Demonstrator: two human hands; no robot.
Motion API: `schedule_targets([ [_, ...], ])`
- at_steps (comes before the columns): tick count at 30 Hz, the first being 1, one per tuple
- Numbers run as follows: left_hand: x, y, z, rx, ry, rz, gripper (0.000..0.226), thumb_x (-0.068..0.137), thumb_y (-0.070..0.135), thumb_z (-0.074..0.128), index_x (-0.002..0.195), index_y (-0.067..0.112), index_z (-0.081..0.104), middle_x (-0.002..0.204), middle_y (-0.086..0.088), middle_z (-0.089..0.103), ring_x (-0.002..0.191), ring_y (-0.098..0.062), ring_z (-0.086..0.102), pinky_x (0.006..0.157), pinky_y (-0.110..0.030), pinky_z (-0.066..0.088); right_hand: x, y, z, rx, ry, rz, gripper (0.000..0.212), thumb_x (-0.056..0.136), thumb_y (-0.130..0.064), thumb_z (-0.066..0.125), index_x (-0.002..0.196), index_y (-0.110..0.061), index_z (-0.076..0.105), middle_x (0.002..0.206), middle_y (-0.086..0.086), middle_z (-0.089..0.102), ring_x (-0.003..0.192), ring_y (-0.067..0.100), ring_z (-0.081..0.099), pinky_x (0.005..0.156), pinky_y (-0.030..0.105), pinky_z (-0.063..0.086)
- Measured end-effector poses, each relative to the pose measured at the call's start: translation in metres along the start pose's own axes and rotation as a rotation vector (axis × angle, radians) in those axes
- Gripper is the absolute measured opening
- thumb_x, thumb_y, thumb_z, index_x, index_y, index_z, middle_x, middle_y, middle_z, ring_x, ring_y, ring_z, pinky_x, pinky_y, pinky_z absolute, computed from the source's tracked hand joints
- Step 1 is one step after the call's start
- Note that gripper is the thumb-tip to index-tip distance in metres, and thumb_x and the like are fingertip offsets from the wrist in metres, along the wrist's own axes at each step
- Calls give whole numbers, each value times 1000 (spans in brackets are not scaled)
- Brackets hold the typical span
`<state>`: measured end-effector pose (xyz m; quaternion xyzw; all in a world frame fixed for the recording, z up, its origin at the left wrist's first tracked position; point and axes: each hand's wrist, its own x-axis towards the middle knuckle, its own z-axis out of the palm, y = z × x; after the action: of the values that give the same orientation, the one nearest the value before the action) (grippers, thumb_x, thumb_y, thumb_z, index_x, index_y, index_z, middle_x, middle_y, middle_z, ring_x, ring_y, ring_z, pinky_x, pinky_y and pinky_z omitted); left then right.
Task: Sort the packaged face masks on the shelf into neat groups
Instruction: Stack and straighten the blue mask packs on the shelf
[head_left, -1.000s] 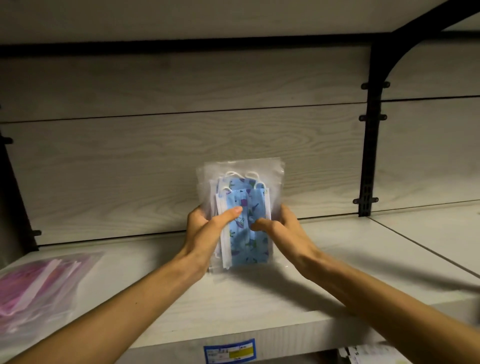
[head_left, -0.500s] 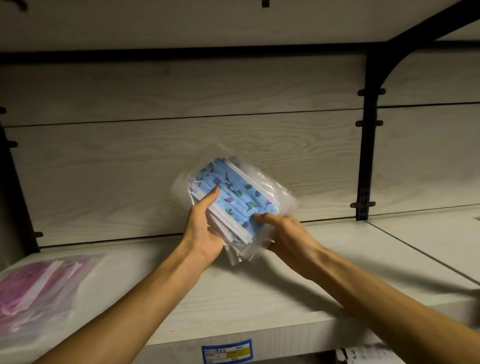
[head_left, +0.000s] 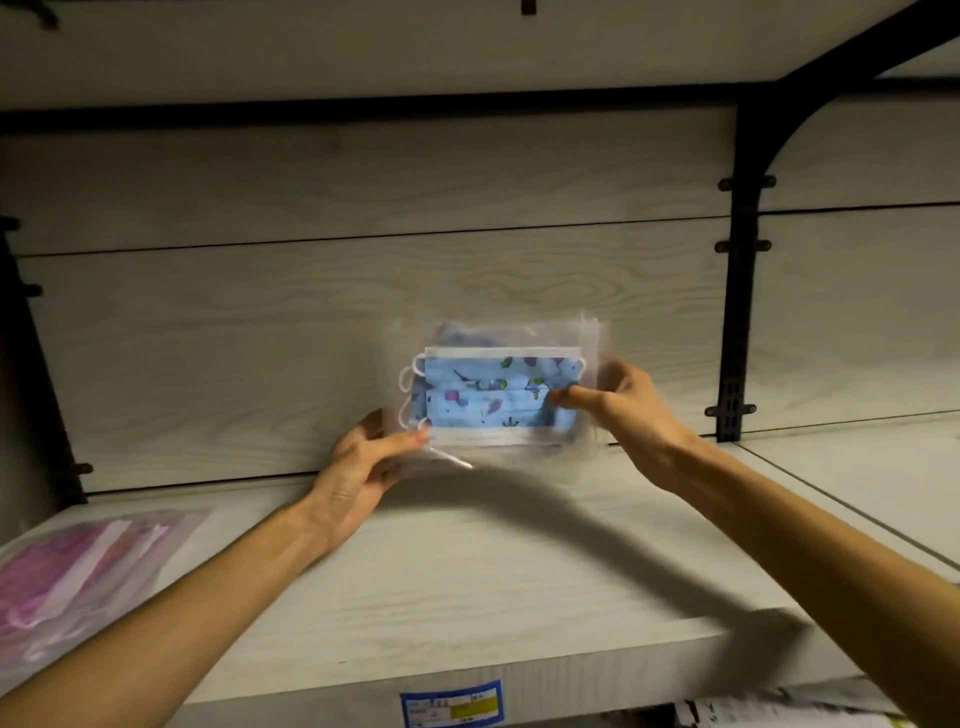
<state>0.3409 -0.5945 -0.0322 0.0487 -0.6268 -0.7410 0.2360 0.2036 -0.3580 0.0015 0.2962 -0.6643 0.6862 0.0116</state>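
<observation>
From the head camera I count two hands. Both hold one stack of blue packs (head_left: 498, 395), raised above the shelf (head_left: 467, 582) with its long side level, in front of the back panel. How many packs sit in that stack I cannot tell; the plastic blurs the edges. My left hand (head_left: 358, 467) pinches the lower left corner, thumb in front. My right hand (head_left: 623, 410) grips the right edge, thumb across the printed front. One pile of pink packs (head_left: 78, 577) lies flat on the shelf at far left, well apart. One blue label (head_left: 452, 704) sits on the shelf's front edge. One black bracket (head_left: 737, 260) stands at right.
</observation>
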Motion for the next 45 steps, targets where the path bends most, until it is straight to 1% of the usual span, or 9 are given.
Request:
schedule_targets([
  [6, -4, -21, -5, 343, 74, 14, 43, 80, -3, 78, 121, 2, 66, 117, -15, 74, 109, -26, 70, 101, -42, 54, -16, 30, 8, -3, -97, 69, 46, 75, 17, 68, 117, -2, 65, 106, 11, 76, 88, 17, 72, 74, 25, 59],
  [12, 6, -22, 4, 353, 112, 166, 51, 77, -3, 83, 121, 7, 60, 113, -8, 75, 102, -16, 72, 85, -26, 58, -18, 36, 5, 88, -66, 126, 66, 54, -10, 69, 120, -7, 61, 114, 13, 73, 106, 29, 70, 93, 41, 56],
  [18, 5, -26, 12, 451, 97, 184, 61, 65, 37, 85, 121, 24, 64, 113, 5, 76, 108, -15, 71, 98, -45, 55, -10, 38, 0, 167, 65, 126, 57, 71, 12, 67, 123, -8, 59, 115, 15, 70, 104, 30, 66, 85, 37, 51],
  [21, 4, -31, 11, 438, 74, 186, 66, 68, 28, 86, 129, 21, 61, 119, 1, 74, 113, -16, 69, 102, -47, 53, -11, 41, 0, 91, 49, 100, 56, 72, 11, 69, 122, -13, 58, 112, 8, 70, 99, 20, 66, 81, 27, 50],
  [25, 3, -37, 8, 415, 27, 170, 64, 79, 9, 86, 134, 17, 56, 123, -2, 72, 117, -20, 67, 103, -43, 53, -14, 43, 3, 67, 16, 142, 66, 58, -13, 70, 123, -10, 56, 116, 10, 69, 108, 26, 66, 98, 41, 52],
  [29, 6, -36, 12, 392, 54, 184, 57, 81, 5, 82, 130, 21, 58, 121, 1, 73, 114, -16, 68, 100, -39, 54, -15, 46, 3, -60, -13, 226, 73, 50, -21, 68, 121, -8, 54, 116, 12, 69, 106, 28, 66, 94, 47, 54],
  [33, 14, -32, 19, 338, 102, 201, 41, 83, 1, 78, 119, 14, 64, 105, 2, 77, 98, -15, 72, 82, -27, 58, -15, 49, 0, -86, -38, 272, 83, 48, -17, 79, 125, -7, 51, 114, 10, 68, 103, 26, 67, 86, 41, 57],
  [39, 22, -30, 22, 201, 231, 165, 26, 83, 21, 82, 101, 5, 72, 95, -10, 79, 87, -24, 76, 76, -34, 60, -14, 42, -3, -31, -58, 219, 37, 81, -35, 81, 109, -12, 72, 105, 5, 76, 88, 15, 68, 82, 33, 50],
  [45, 13, -30, 25, 158, 137, 106, 34, 83, 20, 81, 112, 9, 68, 103, -5, 79, 96, -21, 76, 74, -27, 59, -13, 44, -1, -45, -32, 180, 29, 83, -16, 78, 106, 0, 69, 99, 10, 75, 80, 16, 63, 70, 26, 45],
])
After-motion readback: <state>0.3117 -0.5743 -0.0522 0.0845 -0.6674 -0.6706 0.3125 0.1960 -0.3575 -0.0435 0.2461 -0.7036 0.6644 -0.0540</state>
